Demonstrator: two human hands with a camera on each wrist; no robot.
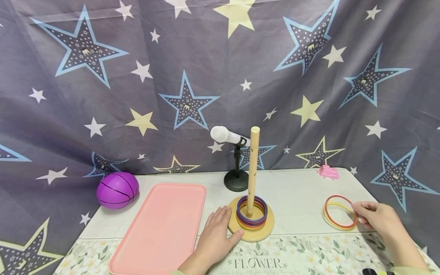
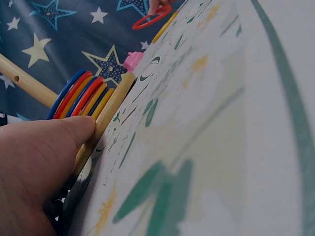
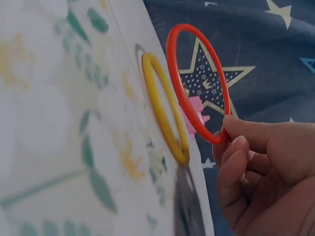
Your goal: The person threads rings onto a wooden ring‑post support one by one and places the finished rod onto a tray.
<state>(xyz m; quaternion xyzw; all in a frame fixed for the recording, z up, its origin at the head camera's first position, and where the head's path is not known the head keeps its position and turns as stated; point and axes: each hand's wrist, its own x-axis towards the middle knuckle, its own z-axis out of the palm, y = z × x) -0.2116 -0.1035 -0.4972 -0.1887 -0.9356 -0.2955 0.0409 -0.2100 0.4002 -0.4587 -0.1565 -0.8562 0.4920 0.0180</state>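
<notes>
Between thumb and fingers my right hand [image 1: 379, 219] pinches a red ring [image 3: 172, 64] by its edge. Below it a yellow ring [image 3: 156, 105] lies on the table; in the right wrist view the red one is lifted apart from it. My left hand [image 1: 216, 233] rests on the round wooden base [image 1: 264, 233] of a peg stand, thumb at its front edge and fingers spread at its left side. A tall wooden peg [image 1: 253, 168] rises from that base. Around its foot sits a stack of blue, red and yellow rings [image 2: 81, 96].
A pink tray [image 1: 161, 229] lies left of the stand, with a purple ball [image 1: 118, 190] beyond it. Behind the peg stands a white microphone [image 1: 227, 135] on a black stand [image 1: 236, 179]. A small pink toy [image 1: 329, 172] is at the back right, before a starry curtain [image 1: 192, 46].
</notes>
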